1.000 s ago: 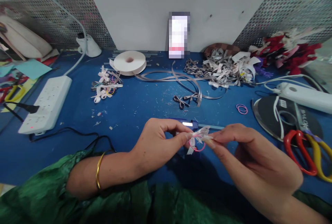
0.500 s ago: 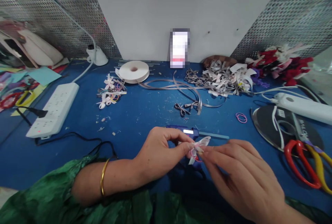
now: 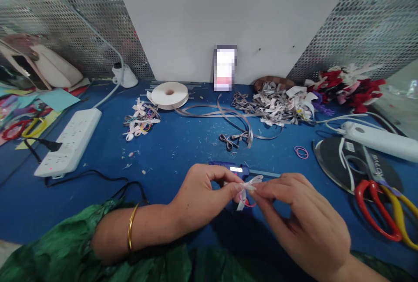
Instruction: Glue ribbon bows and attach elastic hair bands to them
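Between my two hands is a small white ribbon bow (image 3: 255, 181) with a pink elastic hair tie (image 3: 249, 204) hanging under it. My left hand (image 3: 209, 197) pinches the bow's left side between thumb and forefinger. From the right, my right hand (image 3: 302, 216) presses thumb and fingertips together at the bow's middle; the fingers cover part of the knot. Just behind the fingers lies a blue glue gun (image 3: 225, 166) with a clear glue stick (image 3: 264, 173) out of its back end; the hands hide some of it.
Scissors (image 3: 375, 212) with red and yellow handles rest on a black spool (image 3: 329, 160) at right. Grey bows (image 3: 233, 140), a pink elastic (image 3: 301, 152), a white ribbon roll (image 3: 170, 95), a bow pile (image 3: 277, 103) and a power strip (image 3: 70, 142) are on the blue table.
The camera view has shifted slightly. My right-hand fingers have drawn in a little closer around the bow, while my left hand keeps its pinch.
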A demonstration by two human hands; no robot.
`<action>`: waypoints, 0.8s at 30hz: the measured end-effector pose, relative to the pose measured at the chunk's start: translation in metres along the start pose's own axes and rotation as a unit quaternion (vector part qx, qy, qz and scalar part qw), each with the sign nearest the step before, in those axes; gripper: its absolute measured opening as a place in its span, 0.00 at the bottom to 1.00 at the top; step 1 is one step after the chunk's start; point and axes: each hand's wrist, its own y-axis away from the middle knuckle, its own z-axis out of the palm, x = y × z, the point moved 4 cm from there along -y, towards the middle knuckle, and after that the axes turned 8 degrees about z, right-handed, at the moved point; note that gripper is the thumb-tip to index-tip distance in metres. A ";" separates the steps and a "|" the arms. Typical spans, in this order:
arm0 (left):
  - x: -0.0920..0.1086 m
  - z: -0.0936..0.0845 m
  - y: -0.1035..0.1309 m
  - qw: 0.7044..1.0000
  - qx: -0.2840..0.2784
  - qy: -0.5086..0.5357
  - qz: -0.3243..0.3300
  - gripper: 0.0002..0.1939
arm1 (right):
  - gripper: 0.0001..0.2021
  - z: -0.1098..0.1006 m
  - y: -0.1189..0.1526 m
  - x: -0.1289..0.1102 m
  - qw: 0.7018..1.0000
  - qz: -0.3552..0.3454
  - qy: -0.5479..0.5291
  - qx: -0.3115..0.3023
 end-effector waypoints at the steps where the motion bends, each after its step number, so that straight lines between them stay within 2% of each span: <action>1: 0.000 0.000 0.000 1.000 -0.001 -0.002 -0.002 0.08 | 0.08 0.001 0.001 0.000 1.000 -0.005 0.005 -0.003; 10: 0.000 -0.002 -0.001 1.000 0.009 0.003 -0.002 0.07 | 0.09 -0.006 -0.002 -0.003 1.000 -0.010 -0.007 -0.002; 18: 0.001 0.000 0.000 1.000 0.009 -0.009 0.002 0.07 | 0.08 0.001 0.000 -0.001 1.000 -0.015 0.007 -0.003; 24: -0.001 -0.001 0.000 1.000 0.009 0.006 0.006 0.07 | 0.08 -0.003 0.002 -0.003 1.000 -0.024 0.004 -0.001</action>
